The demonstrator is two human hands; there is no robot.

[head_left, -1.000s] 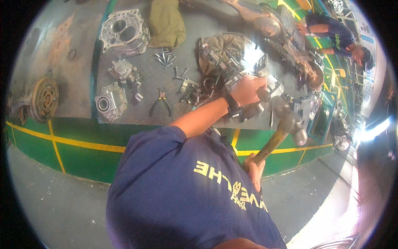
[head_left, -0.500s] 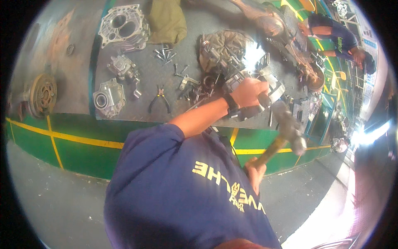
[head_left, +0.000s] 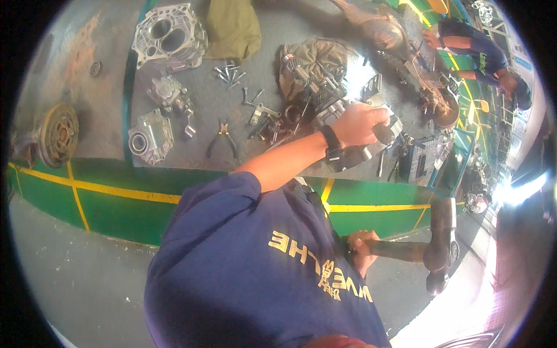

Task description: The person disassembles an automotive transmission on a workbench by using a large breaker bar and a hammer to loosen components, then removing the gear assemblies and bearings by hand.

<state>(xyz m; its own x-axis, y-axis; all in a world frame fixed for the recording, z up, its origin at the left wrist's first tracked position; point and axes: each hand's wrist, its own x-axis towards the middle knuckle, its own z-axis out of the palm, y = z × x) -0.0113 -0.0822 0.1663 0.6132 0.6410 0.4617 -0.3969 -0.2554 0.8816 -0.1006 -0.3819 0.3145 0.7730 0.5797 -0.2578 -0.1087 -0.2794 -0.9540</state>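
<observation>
the left hand [head_left: 362, 124] is clenched around a short dark bar [head_left: 383, 134] with a round end, held over a metal assembly [head_left: 331, 110] at the near side of the bench [head_left: 270, 29]; whether the bar's far end touches it is hidden. the right hand [head_left: 361, 250] grasps the handle of a hammer [head_left: 436, 252], its head out beyond the bench edge and well apart from the bar.

this looks like the drawn-back part of a striking step — the bar probably serving as a drift. a blow would call for the bar kept steady, the hammer face squared to its round end, and the left fingers clear of the strike.

counting outward: one hammer, one bar, one black watch [head_left: 331, 143] on the left wrist. on the bench, one grey-brown cloth [head_left: 333, 55] beneath gear parts too tangled to count, one pair of pliers [head_left: 223, 137], one small cover casting [head_left: 152, 138], one compact metal unit [head_left: 168, 91], one large two-bore housing [head_left: 169, 37], one olive cloth [head_left: 233, 29]. the loose bolts [head_left: 230, 74] number about eight — they overlap. at far left, one round disc [head_left: 61, 134] and one small ring [head_left: 96, 69]; at far right, one co-worker [head_left: 478, 55].
</observation>
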